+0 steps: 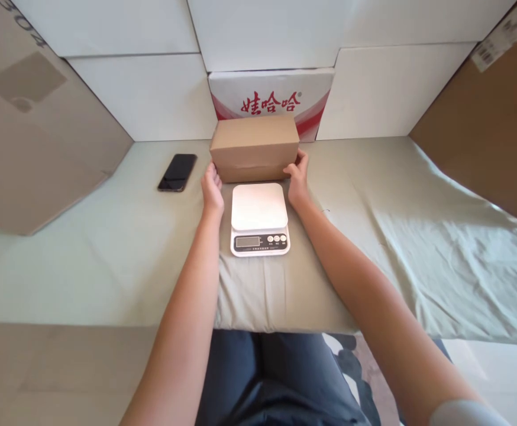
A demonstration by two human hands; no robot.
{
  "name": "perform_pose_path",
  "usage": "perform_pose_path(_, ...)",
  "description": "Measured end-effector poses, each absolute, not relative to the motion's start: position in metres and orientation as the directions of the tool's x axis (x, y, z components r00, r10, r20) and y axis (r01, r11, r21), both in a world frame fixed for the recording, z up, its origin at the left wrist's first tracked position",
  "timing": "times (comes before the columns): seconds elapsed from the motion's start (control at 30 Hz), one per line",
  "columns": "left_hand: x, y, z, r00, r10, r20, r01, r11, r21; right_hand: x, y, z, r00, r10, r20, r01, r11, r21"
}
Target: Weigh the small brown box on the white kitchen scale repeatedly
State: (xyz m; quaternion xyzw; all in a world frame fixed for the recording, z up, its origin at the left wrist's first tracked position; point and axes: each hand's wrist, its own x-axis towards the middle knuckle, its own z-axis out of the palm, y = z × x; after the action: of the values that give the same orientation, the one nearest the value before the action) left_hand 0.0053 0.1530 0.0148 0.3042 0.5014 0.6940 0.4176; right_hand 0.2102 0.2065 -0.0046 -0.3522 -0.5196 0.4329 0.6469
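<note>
A closed brown cardboard box is between my two hands, just behind the kitchen scale. My left hand grips its lower left corner, with the fingertips partly hidden by the box. At the lower right corner, my right hand holds it with the thumb on the front face and fingers around the side. The white digital scale lies between my forearms, its flat platform bare. Its display looks blank, with several round buttons beside it.
A black smartphone lies left of the box. White boxes line the back, one with red lettering. Large cardboard boxes stand at the left and right. A pale green cloth covers the table, wrinkled at right.
</note>
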Motion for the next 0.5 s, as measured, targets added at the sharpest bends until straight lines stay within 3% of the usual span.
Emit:
perform_pose_path(0.23,0.0025,0.1523,0.0062,-0.424,0.904,0.053,-0.266,-0.181,0.947,0.2125,0.2063,-0.0046,0.126,0.963,0.237,-0.2,0.259,-0.945)
perform_pose_path(0.5,0.0057,0.155,0.0056,-0.417,0.906,0.071,-0.262,-0.195,0.945,0.2134,0.2012,-0.0006,0.123,0.968,0.218,-0.188,0.238,-0.953)
